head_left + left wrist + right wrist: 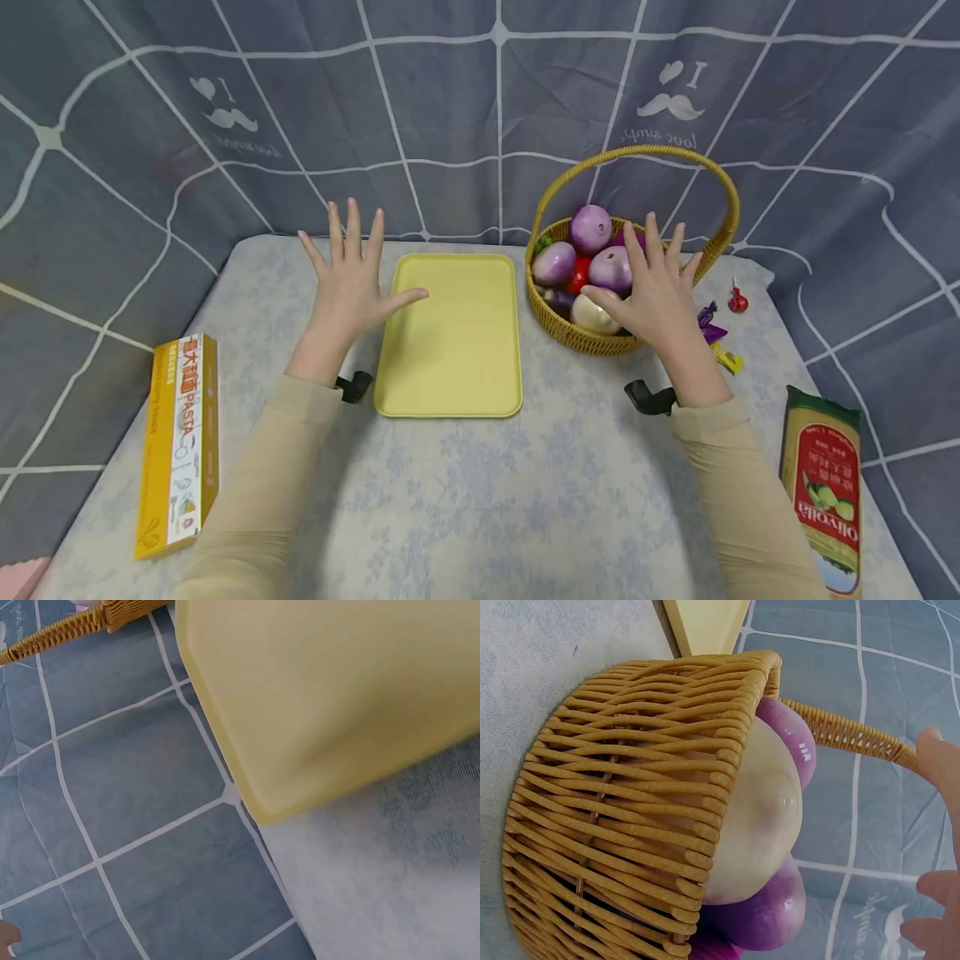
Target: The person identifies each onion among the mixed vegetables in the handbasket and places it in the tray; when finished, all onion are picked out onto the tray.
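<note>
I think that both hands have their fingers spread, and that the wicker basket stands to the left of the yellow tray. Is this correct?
Not entirely: the wicker basket stands to the right of the yellow tray, not the left, as the head view shows. The left hand and the right hand do have their fingers spread.

On your worktop (pixel 480 508) you count one yellow tray (pixel 457 342), one wicker basket (pixel 573 337), one pasta box (pixel 176 450) and one green-topped packet (pixel 825 492). In the basket you count three pale purple vegetables (pixel 591 228), one white vegetable (pixel 592 317) and one red item (pixel 579 273); others are too hidden to count. You also count one red sweet (pixel 738 301) and one yellow sweet (pixel 727 358).
</note>
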`<move>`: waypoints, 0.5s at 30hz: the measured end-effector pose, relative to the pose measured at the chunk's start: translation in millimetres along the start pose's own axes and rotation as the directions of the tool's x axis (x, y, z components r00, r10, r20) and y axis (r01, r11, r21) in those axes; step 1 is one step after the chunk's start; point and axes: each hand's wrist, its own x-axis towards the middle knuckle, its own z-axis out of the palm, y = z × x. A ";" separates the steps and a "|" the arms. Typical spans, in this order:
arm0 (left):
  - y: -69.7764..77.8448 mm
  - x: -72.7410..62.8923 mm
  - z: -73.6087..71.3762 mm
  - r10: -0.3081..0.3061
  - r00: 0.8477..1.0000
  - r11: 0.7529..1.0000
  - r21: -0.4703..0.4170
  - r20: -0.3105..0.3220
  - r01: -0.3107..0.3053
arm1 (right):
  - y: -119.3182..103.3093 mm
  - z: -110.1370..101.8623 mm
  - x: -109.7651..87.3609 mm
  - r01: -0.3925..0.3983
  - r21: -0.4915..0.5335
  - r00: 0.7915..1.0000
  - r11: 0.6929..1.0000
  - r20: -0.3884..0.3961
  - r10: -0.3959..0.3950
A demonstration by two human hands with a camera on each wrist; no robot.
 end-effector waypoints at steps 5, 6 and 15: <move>-3.2 0.9 -2.4 0.001 1.000 1.000 0.009 0.017 -0.001 | 0.1 -1.6 0.6 0.003 -0.003 1.000 1.000 -0.002 -0.003; -3.8 0.6 -2.9 -0.001 1.000 1.000 0.009 0.020 0.001 | -0.1 -2.2 0.5 0.004 -0.004 1.000 1.000 -0.004 -0.004; -4.9 -3.6 -3.9 -0.009 0.999 1.000 -0.024 0.033 0.010 | 0.0 -3.4 -2.7 0.001 0.007 1.000 1.000 -0.012 -0.001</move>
